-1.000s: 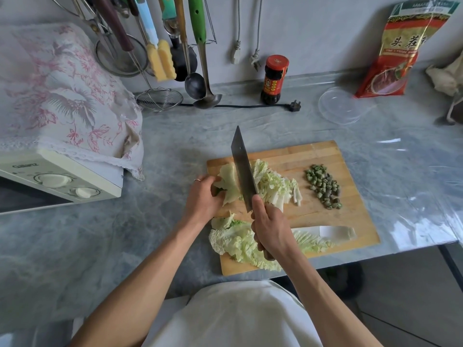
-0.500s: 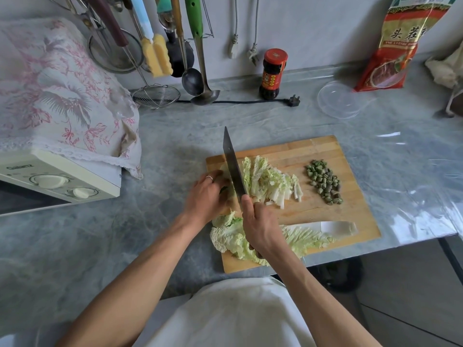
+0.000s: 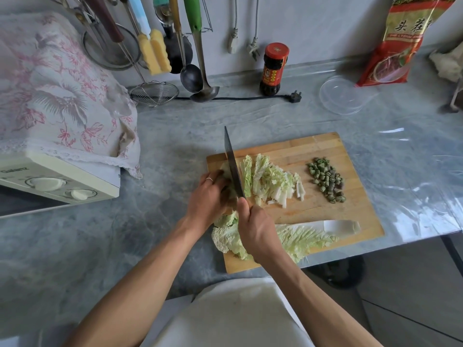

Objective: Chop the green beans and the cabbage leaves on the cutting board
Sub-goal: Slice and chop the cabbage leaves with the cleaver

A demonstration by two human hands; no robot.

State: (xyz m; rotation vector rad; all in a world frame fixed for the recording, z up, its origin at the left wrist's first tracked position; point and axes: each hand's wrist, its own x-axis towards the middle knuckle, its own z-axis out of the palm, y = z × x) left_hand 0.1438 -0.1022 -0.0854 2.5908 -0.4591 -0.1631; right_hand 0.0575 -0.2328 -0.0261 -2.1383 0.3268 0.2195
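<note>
Risk, fingers: left hand (image 3: 209, 194) pressed on the last uncut stub of cabbage, just beside the cleaver (image 3: 234, 166) blade; with so little leaf left to hold, a slip or a drift of the blade leftward could nick the knuckles.
Risk, leaf: stub likely springy and curled, so liable to roll or squirt out from under the fingers.
Risk, board: cutting board (image 3: 325, 146) set at an angle on the smooth countertop (image 3: 162, 136), near corner close to the edge (a hard chop might skid it).
Right hand (image 3: 255, 229): fingers wrapped round the cleaver handle, handle itself hidden in the fist.
Left hand, fingers: bent over the stub, tips hidden; a ring on one finger.
Cleaver: broad, dark, flat blade, edge down in the cabbage.
Chopped cabbage (image 3: 270, 181): pale strips, crinkled green tops and white crisp ribs, heaped right of the blade, mid-board.
Whole cabbage leaves (image 3: 308, 236): long, frilly, white stalk pointing right, lying along the near edge of the board, partly under the right wrist; not yet cut.
Green beans (image 3: 325, 180): short dull-green rounds in a loose pile at the right of the board, seemingly done.
Board surface: pale wood strips, dry.
</note>
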